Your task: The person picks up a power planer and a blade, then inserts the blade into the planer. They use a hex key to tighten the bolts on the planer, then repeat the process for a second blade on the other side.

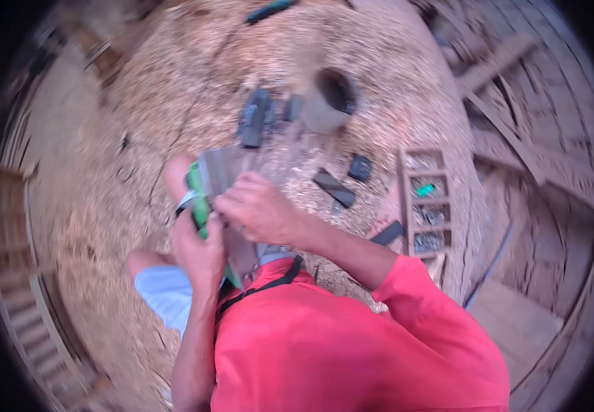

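Observation:
Across my lap lies a long, flat grey piece (216, 169) with a bright green strip (198, 196) along its left side; blur hides its exact kind. My left hand (199, 247) is closed on its green side, thumb toward the middle. Over the right side of the piece, my right hand (259, 209) has its fingers curled and pressed together. Whatever those fingers pinch is hidden. Ahead of my hands are a dark block-like object (254, 118) and a round pot with a dark inside (328, 99).
To the right stands a wooden compartment box (404, 206) with small metal pieces and a green item (426, 190). A dark slab (334, 188) and a dark block (360, 167) lie on the shavings-covered ground (194, 82). Planks (503, 62) lie at far right.

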Demonstrator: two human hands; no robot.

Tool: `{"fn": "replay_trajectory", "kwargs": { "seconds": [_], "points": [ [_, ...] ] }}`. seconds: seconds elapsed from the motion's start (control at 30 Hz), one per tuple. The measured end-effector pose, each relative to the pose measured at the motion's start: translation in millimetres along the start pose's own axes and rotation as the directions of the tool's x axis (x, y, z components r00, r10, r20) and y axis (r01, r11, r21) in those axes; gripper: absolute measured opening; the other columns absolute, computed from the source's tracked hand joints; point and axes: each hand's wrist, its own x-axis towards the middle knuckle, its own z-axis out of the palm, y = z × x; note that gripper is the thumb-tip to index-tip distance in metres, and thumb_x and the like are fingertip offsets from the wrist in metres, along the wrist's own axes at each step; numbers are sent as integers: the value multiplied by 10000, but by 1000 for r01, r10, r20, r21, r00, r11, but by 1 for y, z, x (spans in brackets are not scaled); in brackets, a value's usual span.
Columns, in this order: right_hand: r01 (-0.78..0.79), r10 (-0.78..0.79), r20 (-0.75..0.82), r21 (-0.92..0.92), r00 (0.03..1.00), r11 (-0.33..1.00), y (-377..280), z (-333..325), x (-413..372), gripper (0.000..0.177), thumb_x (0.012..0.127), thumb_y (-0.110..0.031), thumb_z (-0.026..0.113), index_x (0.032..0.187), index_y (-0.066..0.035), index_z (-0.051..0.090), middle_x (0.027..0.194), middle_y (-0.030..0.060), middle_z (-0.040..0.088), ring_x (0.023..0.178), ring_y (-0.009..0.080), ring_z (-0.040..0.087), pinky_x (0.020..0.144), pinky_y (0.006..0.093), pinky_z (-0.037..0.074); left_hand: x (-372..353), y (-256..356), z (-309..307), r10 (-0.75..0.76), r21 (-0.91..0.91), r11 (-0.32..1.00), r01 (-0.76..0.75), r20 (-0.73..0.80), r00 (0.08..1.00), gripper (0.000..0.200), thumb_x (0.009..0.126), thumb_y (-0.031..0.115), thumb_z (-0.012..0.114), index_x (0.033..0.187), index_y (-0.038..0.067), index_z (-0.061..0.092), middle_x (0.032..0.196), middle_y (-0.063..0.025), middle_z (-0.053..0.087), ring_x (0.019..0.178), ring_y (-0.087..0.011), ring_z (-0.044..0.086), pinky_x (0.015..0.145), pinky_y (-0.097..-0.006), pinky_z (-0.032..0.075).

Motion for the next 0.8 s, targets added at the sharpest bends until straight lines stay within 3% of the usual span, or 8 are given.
{"fn": "replay_trajectory", "kwargs": {
  "seconds": [0.03,0.1,0.23,0.4,0.5,0.6,0.7,0.8],
  "points": [
    [-75,74,16,84,997,994,2,9,-2,264,860,-201,790,1062,-119,641,835,64,651,836,277,690,893,448,511,1,-3,1,-14,-24,1000,15,25,1000,462,954,326,757,1225,-42,690,1070,-246,698,1016,-425,659,931,-530,508],
    [-63,65,-43,61,997,996,1,11,2,263,862,-263,799,1023,-134,635,793,55,646,777,266,678,785,442,506,0,-9,2,-31,-42,999,33,41,999,476,978,318,758,1284,-40,685,1104,-236,700,1039,-398,665,951,-503,516],
    [-162,174,-145,91,974,983,-4,28,0,296,852,-321,819,991,-137,635,738,44,632,740,263,676,737,444,499,0,-19,2,27,-48,998,-27,-5,1000,363,1032,232,716,1252,-55,692,1086,-183,747,984,-268,696,952,-403,539],
    [-213,230,-205,105,951,971,-2,34,4,314,831,-326,839,996,-139,649,716,35,612,743,261,685,731,439,496,5,-23,2,41,-55,998,-38,44,998,352,1058,231,705,1251,-62,684,1088,-166,736,972,-242,678,924,-390,537],
    [-130,143,-162,88,976,988,1,26,13,286,839,-296,832,1003,-139,658,739,45,639,734,273,679,725,441,496,9,-29,5,45,-119,992,-40,35,998,371,1069,258,704,1247,-68,690,1087,-164,728,971,-241,670,913,-393,534],
    [-61,46,-146,-101,988,993,-11,4,4,236,877,-249,809,1044,-139,683,833,55,716,773,274,704,769,444,515,7,-21,0,15,-106,994,-10,46,999,431,1069,306,709,1272,-73,685,1112,-189,714,1010,-292,661,939,-424,518],
    [-298,248,-402,-65,881,952,-2,-2,-30,223,912,-205,784,1109,-131,709,958,53,775,867,260,733,820,455,535,0,-4,-7,-22,-26,999,24,57,998,515,1057,364,717,1313,-80,672,1174,-249,703,1101,-396,656,1006,-485,495],
    [-605,530,-348,-154,774,782,45,30,-107,260,961,-205,770,1204,-127,718,1087,69,798,977,268,748,849,468,557,-4,-8,-9,-12,-27,1000,12,18,1000,538,1054,384,719,1313,-85,667,1187,-260,698,1129,-398,653,1016,-481,493]
  ]
}}
